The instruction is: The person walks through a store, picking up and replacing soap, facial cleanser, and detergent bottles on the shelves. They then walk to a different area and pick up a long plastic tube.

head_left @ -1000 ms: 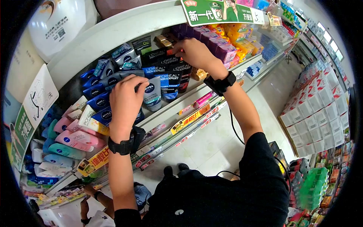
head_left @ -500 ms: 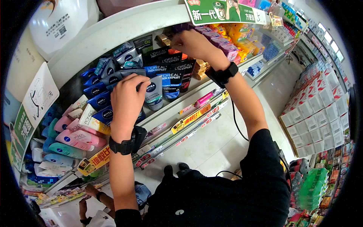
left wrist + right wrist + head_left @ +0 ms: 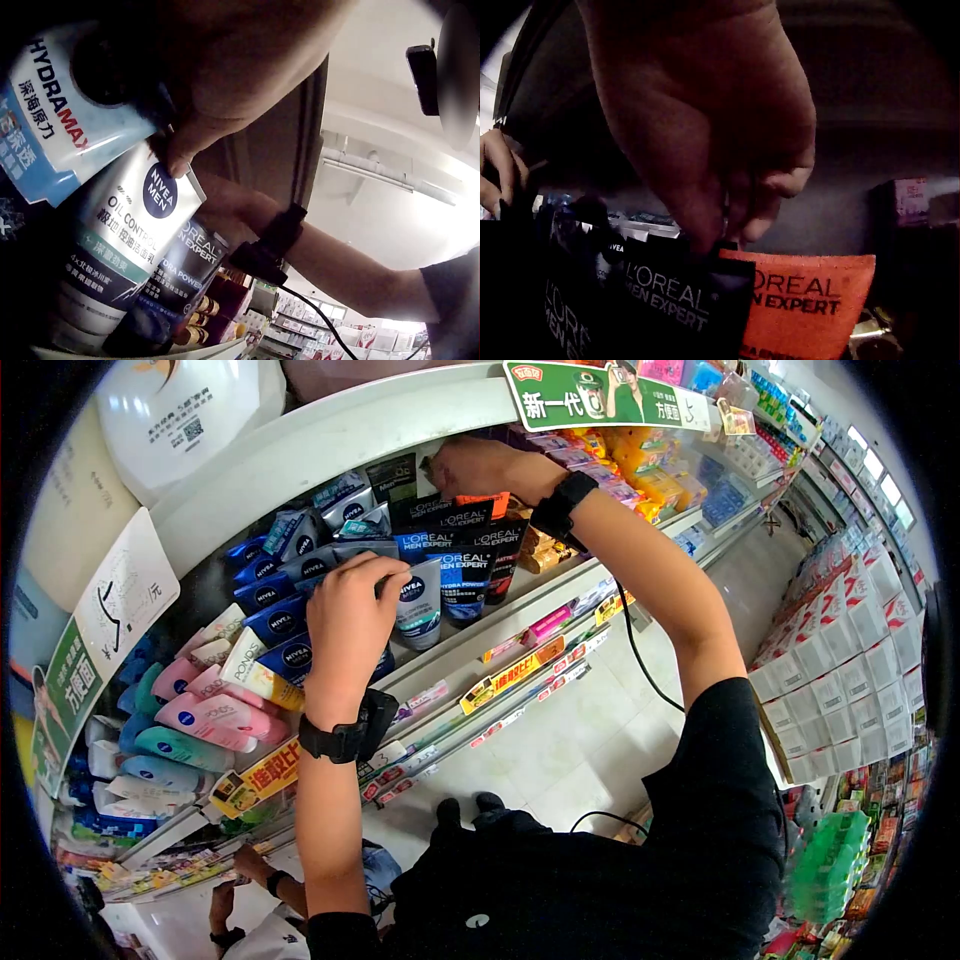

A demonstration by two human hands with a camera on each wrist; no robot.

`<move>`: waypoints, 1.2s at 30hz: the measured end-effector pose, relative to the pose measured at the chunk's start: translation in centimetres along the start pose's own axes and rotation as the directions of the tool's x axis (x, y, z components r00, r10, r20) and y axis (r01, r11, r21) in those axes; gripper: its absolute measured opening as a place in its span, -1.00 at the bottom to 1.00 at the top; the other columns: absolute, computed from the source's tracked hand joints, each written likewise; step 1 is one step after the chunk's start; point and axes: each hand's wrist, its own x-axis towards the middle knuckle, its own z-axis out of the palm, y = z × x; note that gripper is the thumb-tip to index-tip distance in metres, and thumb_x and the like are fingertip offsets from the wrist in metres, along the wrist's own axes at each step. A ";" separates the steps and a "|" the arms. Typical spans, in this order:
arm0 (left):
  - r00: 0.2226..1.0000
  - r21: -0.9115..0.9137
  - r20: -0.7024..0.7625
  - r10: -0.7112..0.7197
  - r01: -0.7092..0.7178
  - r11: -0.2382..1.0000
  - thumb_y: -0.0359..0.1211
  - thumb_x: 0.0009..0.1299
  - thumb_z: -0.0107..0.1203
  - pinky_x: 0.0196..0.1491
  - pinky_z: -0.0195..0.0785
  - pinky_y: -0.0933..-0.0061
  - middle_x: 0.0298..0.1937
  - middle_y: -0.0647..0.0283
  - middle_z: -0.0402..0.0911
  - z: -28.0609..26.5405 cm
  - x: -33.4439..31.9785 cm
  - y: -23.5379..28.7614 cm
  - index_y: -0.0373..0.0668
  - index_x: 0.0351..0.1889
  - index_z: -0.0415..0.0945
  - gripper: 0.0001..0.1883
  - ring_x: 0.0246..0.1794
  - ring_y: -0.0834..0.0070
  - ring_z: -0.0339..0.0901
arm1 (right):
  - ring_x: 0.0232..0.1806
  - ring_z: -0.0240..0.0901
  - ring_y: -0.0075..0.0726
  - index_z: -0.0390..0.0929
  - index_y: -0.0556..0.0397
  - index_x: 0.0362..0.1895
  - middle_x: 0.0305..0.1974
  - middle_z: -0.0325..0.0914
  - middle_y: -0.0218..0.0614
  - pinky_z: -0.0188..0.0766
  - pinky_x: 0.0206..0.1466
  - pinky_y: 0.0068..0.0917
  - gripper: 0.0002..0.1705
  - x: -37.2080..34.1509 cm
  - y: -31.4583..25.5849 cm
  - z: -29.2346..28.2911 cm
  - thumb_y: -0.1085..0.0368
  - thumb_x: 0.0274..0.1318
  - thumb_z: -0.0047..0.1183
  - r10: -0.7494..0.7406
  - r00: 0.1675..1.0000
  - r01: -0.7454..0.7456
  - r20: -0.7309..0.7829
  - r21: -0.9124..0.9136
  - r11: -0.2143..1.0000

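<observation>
My left hand (image 3: 350,610) is bent over the front tubes on the shelf. Its thumb presses the top of a white NIVEA MEN face wash tube (image 3: 124,232); the other fingers are hidden behind it. A light-blue HYDRAMAX tube (image 3: 71,142) is beside that one. Deeper in, my right hand (image 3: 490,468) reaches down behind the L'OREAL MEN EXPERT tubes. In the right wrist view its thumb and fingers pinch the upper edge of a black L'OREAL face wash tube (image 3: 682,300). An orange L'OREAL tube (image 3: 810,300) stands right next to it.
Pink and green tubes (image 3: 215,720) crowd the shelf to the left. Gold packs (image 3: 545,550) and purple and yellow boxes (image 3: 665,480) line its right. Above runs a white shelf edge (image 3: 380,420). Stacked white cartons (image 3: 840,660) stand across the aisle.
My right hand has moved farther back and slightly left behind the L'OREAL tubes. The left hand stays at the NIVEA MEN tube, while the head view has shifted a little.
</observation>
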 end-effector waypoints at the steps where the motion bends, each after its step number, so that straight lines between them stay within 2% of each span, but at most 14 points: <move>1: 1.000 0.002 0.004 0.001 -0.001 1.000 -0.34 0.32 0.23 -0.22 0.46 0.27 -0.25 0.12 0.69 0.0 0.0 0.1 -0.23 -0.26 0.69 -0.84 -0.26 0.07 0.64 | -0.09 0.60 -0.04 0.66 0.04 -0.24 -0.26 0.67 -0.18 0.52 0.00 -0.23 -0.80 0.2 0.3 0.5 0.24 0.06 0.20 -0.010 1.000 0.010 0.002 0.034 0.999; 7: 1.000 0.014 0.004 0.011 -0.011 1.000 -0.34 0.32 0.23 -0.20 0.47 0.28 -0.25 0.13 0.70 0.0 0.0 -0.1 -0.23 -0.26 0.68 -0.84 -0.26 0.08 0.64 | -0.11 0.62 -0.13 0.67 0.02 -0.24 -0.25 0.69 -0.22 0.52 -0.07 -0.29 -0.84 -0.6 -0.4 0.1 0.28 0.07 0.22 0.044 0.996 -0.034 -0.071 0.133 0.991; 10: 1.000 -0.007 0.000 0.006 -0.006 1.000 -0.34 0.32 0.23 -0.19 0.48 0.28 -0.24 0.13 0.70 0.1 0.0 -0.1 -0.24 -0.26 0.68 -0.84 -0.25 0.08 0.64 | -0.15 0.64 -0.14 0.68 0.03 -0.22 -0.26 0.70 -0.22 0.53 -0.09 -0.31 -0.82 -0.9 -1.1 -0.8 0.28 0.08 0.21 0.038 0.999 -0.037 0.002 0.222 0.974; 13: 1.000 -0.001 0.005 -0.004 0.004 1.000 -0.34 0.32 0.24 -0.20 0.48 0.28 -0.24 0.13 0.70 0.0 0.0 0.0 -0.24 -0.26 0.68 -0.84 -0.25 0.09 0.65 | -0.19 0.65 -0.16 0.68 0.04 -0.21 -0.27 0.71 -0.23 0.53 -0.10 -0.30 -0.81 -1.2 -1.5 -0.9 0.27 0.09 0.20 -0.018 0.999 0.009 0.036 0.226 0.974; 16: 1.000 -0.005 -0.005 0.004 -0.004 1.000 -0.34 0.32 0.24 -0.20 0.48 0.27 -0.25 0.14 0.70 0.0 0.0 -0.2 -0.24 -0.27 0.68 -0.85 -0.25 0.09 0.65 | -0.17 0.65 -0.19 0.68 0.05 -0.20 -0.23 0.71 -0.21 0.52 -0.09 -0.29 -0.80 -1.1 -1.6 -1.0 0.25 0.11 0.19 0.024 0.997 -0.042 0.070 0.265 0.963; 19: 1.000 -0.019 -0.006 0.018 -0.018 1.000 -0.35 0.32 0.24 -0.19 0.49 0.27 -0.25 0.14 0.70 0.1 0.0 -0.3 -0.23 -0.27 0.68 -0.86 -0.24 0.09 0.65 | -0.15 0.63 -0.21 0.68 0.06 -0.20 -0.20 0.70 -0.17 0.51 -0.08 -0.31 -0.78 -0.7 0.3 0.5 0.23 0.11 0.19 -0.038 0.998 0.053 -0.052 0.341 0.938; 22: 1.000 -0.014 -0.001 0.004 -0.004 1.000 -0.36 0.32 0.24 -0.19 0.49 0.27 -0.25 0.15 0.70 0.0 -0.1 -0.2 -0.23 -0.26 0.68 -0.86 -0.23 0.09 0.65 | -0.14 0.62 -0.18 0.69 0.04 -0.19 -0.19 0.69 -0.17 0.50 -0.07 -0.33 -0.75 -1.9 1.6 -1.3 0.19 0.09 0.21 -0.104 0.994 0.111 -0.041 0.234 0.966; 23: 1.000 -0.013 -0.004 0.003 -0.003 1.000 -0.36 0.32 0.24 -0.19 0.49 0.28 -0.25 0.15 0.70 0.0 0.0 -0.2 -0.23 -0.26 0.68 -0.86 -0.23 0.09 0.65 | -0.15 0.62 -0.16 0.69 0.03 -0.17 -0.22 0.69 -0.21 0.51 -0.07 -0.31 -0.72 -2.4 1.4 -2.3 0.18 0.05 0.24 -0.001 0.997 -0.015 0.078 0.194 0.981; 26: 1.000 -0.006 -0.006 -0.004 0.004 1.000 -0.36 0.32 0.24 -0.20 0.49 0.28 -0.25 0.16 0.70 0.0 -0.1 -0.1 -0.22 -0.26 0.68 -0.86 -0.24 0.10 0.65 | -0.15 0.61 -0.13 0.70 0.02 -0.19 -0.23 0.69 -0.24 0.50 -0.07 -0.28 -0.73 -2.8 2.7 -1.6 0.20 0.01 0.26 0.105 0.985 -0.111 0.134 0.043 0.993; 27: 1.000 -0.005 -0.004 -0.005 0.005 1.000 -0.36 0.32 0.24 -0.20 0.49 0.29 -0.25 0.16 0.70 0.0 0.0 0.0 -0.22 -0.26 0.68 -0.86 -0.24 0.10 0.65 | -0.14 0.62 -0.11 0.70 0.02 -0.20 -0.21 0.70 -0.23 0.51 -0.06 -0.26 -0.75 -3.5 2.4 -1.7 0.24 -0.02 0.26 0.116 0.992 -0.118 0.055 0.031 0.993; 30: 1.000 -0.006 -0.001 -0.003 0.003 1.000 -0.35 0.32 0.24 -0.20 0.49 0.29 -0.25 0.17 0.70 0.2 0.1 -0.2 -0.23 -0.27 0.68 -0.86 -0.25 0.10 0.65 | -0.12 0.62 -0.07 0.72 -0.02 -0.24 -0.19 0.70 -0.23 0.51 -0.06 -0.24 -0.79 -4.9 1.6 -2.2 0.24 0.00 0.23 0.146 0.989 -0.144 -0.015 0.090 0.986; 34: 1.000 -0.016 0.003 -0.011 0.011 1.000 -0.34 0.32 0.24 -0.20 0.49 0.29 -0.24 0.17 0.71 0.2 0.0 -0.2 -0.23 -0.27 0.68 -0.85 -0.25 0.11 0.65 | -0.10 0.60 -0.01 0.72 -0.08 -0.24 -0.18 0.69 -0.18 0.50 -0.03 -0.23 -0.82 -4.1 2.5 -1.0 0.22 0.09 0.15 0.174 0.985 -0.175 0.016 0.046 0.984; 36: 1.000 -0.014 -0.002 -0.001 0.001 1.000 -0.34 0.32 0.24 -0.20 0.49 0.29 -0.24 0.17 0.71 0.3 0.0 -0.4 -0.22 -0.27 0.68 -0.85 -0.25 0.11 0.65 | -0.11 0.60 -0.01 0.70 -0.05 -0.19 -0.18 0.68 -0.16 0.49 -0.03 -0.21 -0.79 -3.6 2.6 -1.1 0.22 0.11 0.15 0.117 0.992 -0.118 0.048 0.010 0.993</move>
